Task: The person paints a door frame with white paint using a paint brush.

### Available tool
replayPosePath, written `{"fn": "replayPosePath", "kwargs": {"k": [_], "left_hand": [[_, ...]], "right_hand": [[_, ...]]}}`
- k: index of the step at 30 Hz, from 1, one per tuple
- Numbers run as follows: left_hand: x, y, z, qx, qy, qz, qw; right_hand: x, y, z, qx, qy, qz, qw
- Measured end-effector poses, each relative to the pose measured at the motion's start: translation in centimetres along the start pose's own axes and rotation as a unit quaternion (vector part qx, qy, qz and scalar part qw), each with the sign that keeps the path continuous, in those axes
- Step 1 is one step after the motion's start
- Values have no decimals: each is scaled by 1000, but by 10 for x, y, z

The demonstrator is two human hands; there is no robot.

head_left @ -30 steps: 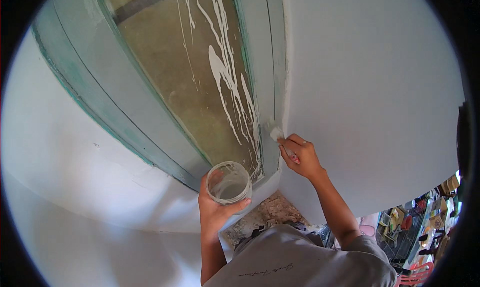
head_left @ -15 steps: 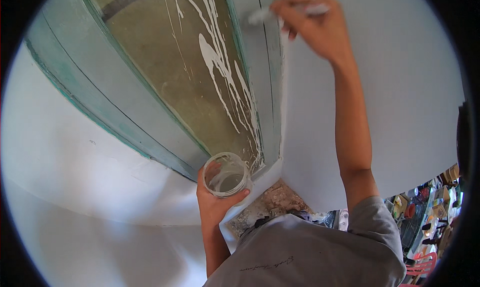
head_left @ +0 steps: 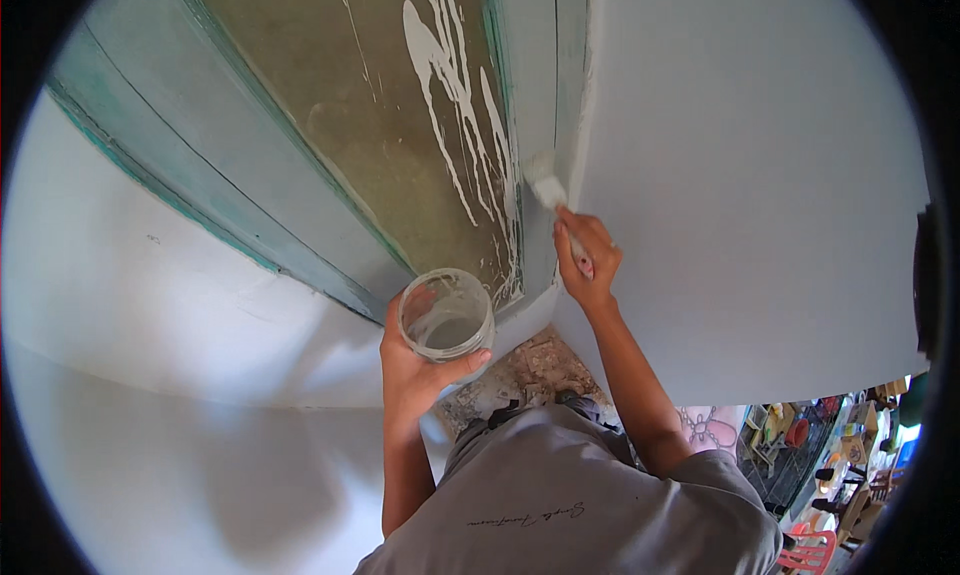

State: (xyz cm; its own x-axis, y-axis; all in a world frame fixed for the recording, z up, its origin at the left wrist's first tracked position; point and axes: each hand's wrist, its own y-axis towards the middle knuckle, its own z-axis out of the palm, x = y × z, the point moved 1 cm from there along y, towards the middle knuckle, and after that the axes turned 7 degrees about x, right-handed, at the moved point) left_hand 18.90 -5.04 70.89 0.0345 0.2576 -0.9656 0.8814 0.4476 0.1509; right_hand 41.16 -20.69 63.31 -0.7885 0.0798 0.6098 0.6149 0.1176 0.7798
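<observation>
My left hand (head_left: 420, 370) is wrapped round a clear plastic jar (head_left: 447, 315), its mouth tilted up and grey-white paint inside. In my right hand (head_left: 590, 260) is a paintbrush (head_left: 547, 187), gripped by its handle. The bristles rest at the grey frame strip (head_left: 540, 105) on the right side of a window; whether they press on it is hard to tell. White paint has run in long drips down the brownish glass pane (head_left: 360, 125) beside the brush.
A green-grey frame (head_left: 230, 165) borders the pane on the left. White wall (head_left: 740, 175) stands close on my right, and another (head_left: 150, 305) on the left. Below is a rough, stained floor patch (head_left: 530, 370). Several household things and a red chair (head_left: 808, 552) lie at the lower right.
My right hand has swung down and slightly left with the paintbrush, from high on the frame to its lower part. The left hand still holds the jar. The view has shifted a little.
</observation>
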Motion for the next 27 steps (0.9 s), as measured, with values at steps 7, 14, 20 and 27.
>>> {"fn": "replayPosePath", "kwargs": {"k": [7, 14, 20, 27], "left_hand": [[0, 0, 9, 12, -12, 6, 1000], [0, -2, 2, -4, -4, 12, 1000], [13, -4, 7, -2, -60, 8, 998], [5, -2, 3, 12, -54, 42, 998]], "right_hand": [[-39, -57, -8, 72, -1, 92, 993], [-48, -53, -26, 106, -18, 135, 985], [-60, -35, -13, 207, -1, 114, 972], [32, 152, -33, 280, -31, 46, 958]]}}
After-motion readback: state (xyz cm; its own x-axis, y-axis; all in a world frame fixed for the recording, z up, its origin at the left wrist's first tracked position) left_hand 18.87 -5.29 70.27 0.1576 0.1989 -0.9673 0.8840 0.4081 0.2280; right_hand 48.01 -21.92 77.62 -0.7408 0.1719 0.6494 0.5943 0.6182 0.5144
